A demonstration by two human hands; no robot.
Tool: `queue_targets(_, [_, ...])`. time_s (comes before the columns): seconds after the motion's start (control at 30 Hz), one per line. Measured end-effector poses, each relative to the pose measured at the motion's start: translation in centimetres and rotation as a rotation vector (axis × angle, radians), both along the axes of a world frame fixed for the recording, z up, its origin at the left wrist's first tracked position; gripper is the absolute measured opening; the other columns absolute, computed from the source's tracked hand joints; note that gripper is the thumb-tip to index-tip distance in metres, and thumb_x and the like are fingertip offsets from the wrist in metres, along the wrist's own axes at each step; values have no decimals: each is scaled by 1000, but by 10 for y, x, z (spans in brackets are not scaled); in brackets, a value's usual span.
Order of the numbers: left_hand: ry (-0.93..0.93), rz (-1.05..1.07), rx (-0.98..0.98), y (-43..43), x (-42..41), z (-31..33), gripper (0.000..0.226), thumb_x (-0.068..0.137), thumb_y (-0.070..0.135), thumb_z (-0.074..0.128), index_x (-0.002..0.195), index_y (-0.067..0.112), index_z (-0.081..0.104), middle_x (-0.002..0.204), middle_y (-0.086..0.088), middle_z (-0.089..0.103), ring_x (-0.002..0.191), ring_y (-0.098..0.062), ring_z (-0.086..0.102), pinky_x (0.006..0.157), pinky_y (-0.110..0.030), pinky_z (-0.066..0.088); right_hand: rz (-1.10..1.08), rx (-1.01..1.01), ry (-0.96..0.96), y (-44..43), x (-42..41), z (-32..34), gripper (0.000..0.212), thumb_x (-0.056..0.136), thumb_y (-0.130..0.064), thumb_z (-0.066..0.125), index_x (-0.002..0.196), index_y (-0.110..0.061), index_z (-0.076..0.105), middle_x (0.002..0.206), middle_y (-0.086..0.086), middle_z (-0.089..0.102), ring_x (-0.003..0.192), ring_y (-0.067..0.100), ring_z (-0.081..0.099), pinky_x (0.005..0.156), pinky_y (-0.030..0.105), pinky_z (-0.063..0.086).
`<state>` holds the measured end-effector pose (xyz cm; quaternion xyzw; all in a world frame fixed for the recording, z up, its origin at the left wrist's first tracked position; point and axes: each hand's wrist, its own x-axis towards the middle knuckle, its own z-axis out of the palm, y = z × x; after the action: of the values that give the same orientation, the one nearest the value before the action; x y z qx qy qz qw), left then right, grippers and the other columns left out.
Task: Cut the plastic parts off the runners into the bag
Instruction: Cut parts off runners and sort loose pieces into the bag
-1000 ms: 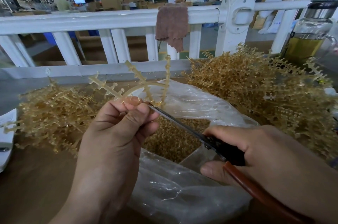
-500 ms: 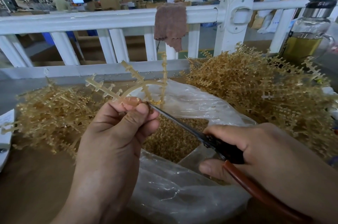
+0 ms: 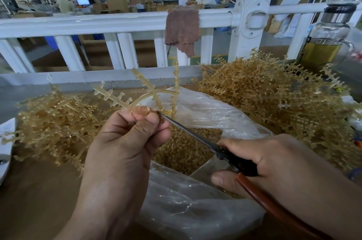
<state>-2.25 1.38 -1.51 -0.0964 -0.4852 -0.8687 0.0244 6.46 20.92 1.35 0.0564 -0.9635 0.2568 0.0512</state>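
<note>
Over the last 1 second little has changed. The left hand (image 3: 125, 142) keeps its fingers clamped on the runner (image 3: 145, 87), held above the open bag (image 3: 205, 110). The right hand (image 3: 274, 161) stays wrapped round the scissors (image 3: 195, 136), with the blade tip against the runner's stem at 3 o'clock of the left thumb. No part has dropped, so this cut appears unfinished. The bag already holds cut parts (image 3: 186, 151).

The left hand (image 3: 125, 147) is showing bare, creased at the knuckles, skin running uncovered to the near edge. The right hand (image 3: 274, 163) is showing bare too, its thumbnail trimmed short.
</note>
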Motion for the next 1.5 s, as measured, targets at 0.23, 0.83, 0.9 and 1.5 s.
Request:
queue_targets(0.23, [-12, -7, -7, -1, -1, 0, 16, 72, 12, 70, 62, 24, 66, 74, -1, 69, 73, -16, 73, 67, -23, 59, 3, 29, -1, 2, -2, 1, 71, 64, -87, 39, 120, -42, 45, 89, -17, 68, 78, -4, 62, 76, 21, 47])
queue_targets(0.83, [66, 17, -112, -3, 1, 1, 15, 69, 12, 73, 63, 24, 65, 78, 1, 68, 73, -18, 73, 66, -22, 58, -77, 162, 70, -5, 2, 6, 67, 65, -82, 37, 117, -40, 45, 76, -18, 67, 70, 2, 62, 57, 28, 55])
queue_targets(0.9, [72, 15, -122, -3, 1, 0, 13, 67, 14, 74, 65, 24, 65, 77, 0, 68, 73, -19, 73, 67, -22, 58, -84, 179, 77, -5, 2, 6, 63, 66, -80, 37, 114, -40, 46, 73, -17, 66, 66, 3, 62, 55, 31, 54])
queue_targets(1.5, [157, 44, -215, -4, 0, -3, 22, 68, 10, 85, 72, 23, 67, 82, -2, 69, 74, -22, 73, 67, -24, 58, -48, 189, 124, 1, 2, 7, 63, 70, -77, 41, 117, -36, 49, 70, -17, 68, 63, 1, 64, 53, 28, 55])
